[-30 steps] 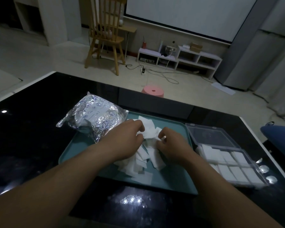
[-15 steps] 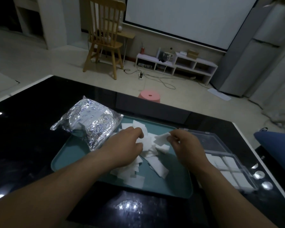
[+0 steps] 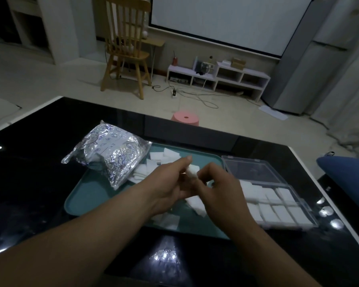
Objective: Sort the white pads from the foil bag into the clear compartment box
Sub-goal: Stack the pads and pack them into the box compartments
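A crinkled foil bag (image 3: 110,154) lies on the left end of a teal tray (image 3: 85,200). Several loose white pads (image 3: 153,162) are scattered on the tray beside the bag and under my hands. My left hand (image 3: 170,185) and my right hand (image 3: 222,189) meet above the tray's middle, both pinching a small stack of white pads (image 3: 192,170) raised off the tray. The clear compartment box (image 3: 276,201) stands open to the right of the tray, its near compartments filled with white pads, its lid lying flat behind.
The tray and box rest on a glossy black table (image 3: 29,183) whose right edge runs close to the box. A blue cushion (image 3: 346,172) sits off the table's right side. A pink stool (image 3: 184,118) and a wooden chair (image 3: 124,48) stand on the floor beyond.
Both hands have lifted off the pile and come together, raising a small stack of pads above the tray. The camera view has tilted up slightly.
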### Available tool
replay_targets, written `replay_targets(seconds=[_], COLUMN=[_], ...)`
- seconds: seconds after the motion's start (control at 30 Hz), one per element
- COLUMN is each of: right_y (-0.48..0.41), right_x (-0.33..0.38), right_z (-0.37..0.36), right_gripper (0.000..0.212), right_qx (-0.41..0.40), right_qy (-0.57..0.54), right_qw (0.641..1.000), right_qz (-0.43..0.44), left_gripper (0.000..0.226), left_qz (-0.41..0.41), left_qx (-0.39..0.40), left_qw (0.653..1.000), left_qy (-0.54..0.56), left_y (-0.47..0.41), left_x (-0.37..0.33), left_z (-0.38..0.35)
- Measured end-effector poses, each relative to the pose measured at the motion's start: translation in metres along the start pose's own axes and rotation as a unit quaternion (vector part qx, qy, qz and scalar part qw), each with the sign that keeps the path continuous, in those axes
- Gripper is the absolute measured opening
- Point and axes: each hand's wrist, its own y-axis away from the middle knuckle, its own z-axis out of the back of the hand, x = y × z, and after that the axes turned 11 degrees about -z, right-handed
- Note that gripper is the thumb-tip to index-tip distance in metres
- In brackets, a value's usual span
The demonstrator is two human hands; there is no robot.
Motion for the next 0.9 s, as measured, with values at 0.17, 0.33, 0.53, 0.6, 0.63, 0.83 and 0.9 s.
replay_targets(seconds=[0.17,0.33,0.53,0.6,0.63,0.83,0.9], right_y=[0.000,-0.002,-0.007,-0.013,-0.019,-0.043,-0.038], right_x=[-0.003,0.002,0.007,0.009,0.009,-0.018,-0.022], right_z=[0.003,-0.002,-0.006,-0.003,0.001,0.013,0.006], right_gripper=[0.026,0.038,0.032,0.027,0.023,0.022,0.023], right_qx=[0.055,0.142,0.165,0.117,0.086,0.106,0.192], right_qy=[0.028,-0.033,-0.072,-0.088,-0.099,0.120,0.229], right_qw=[0.997,0.989,0.984,0.989,0.991,0.974,0.940], right_qz=[0.056,0.022,0.012,-0.011,-0.036,-0.158,-0.163], left_gripper=[0.029,0.043,0.037,0.024,0.022,0.019,0.025], left_qz=[0.017,0.057,0.068,0.071,0.071,0.003,-0.005], left_qx=[0.009,0.113,0.100,0.062,0.037,-0.087,-0.098], left_qw=[1.000,0.992,0.993,0.994,0.995,0.996,0.995], left_qy=[-0.007,-0.012,0.012,0.051,0.067,0.017,-0.012], left_y=[0.005,0.005,0.001,-0.001,-0.001,0.000,0.002], left_x=[-0.006,-0.005,-0.004,-0.010,-0.014,-0.023,-0.022], left_z=[0.013,0.026,0.032,0.035,0.037,0.050,0.051])
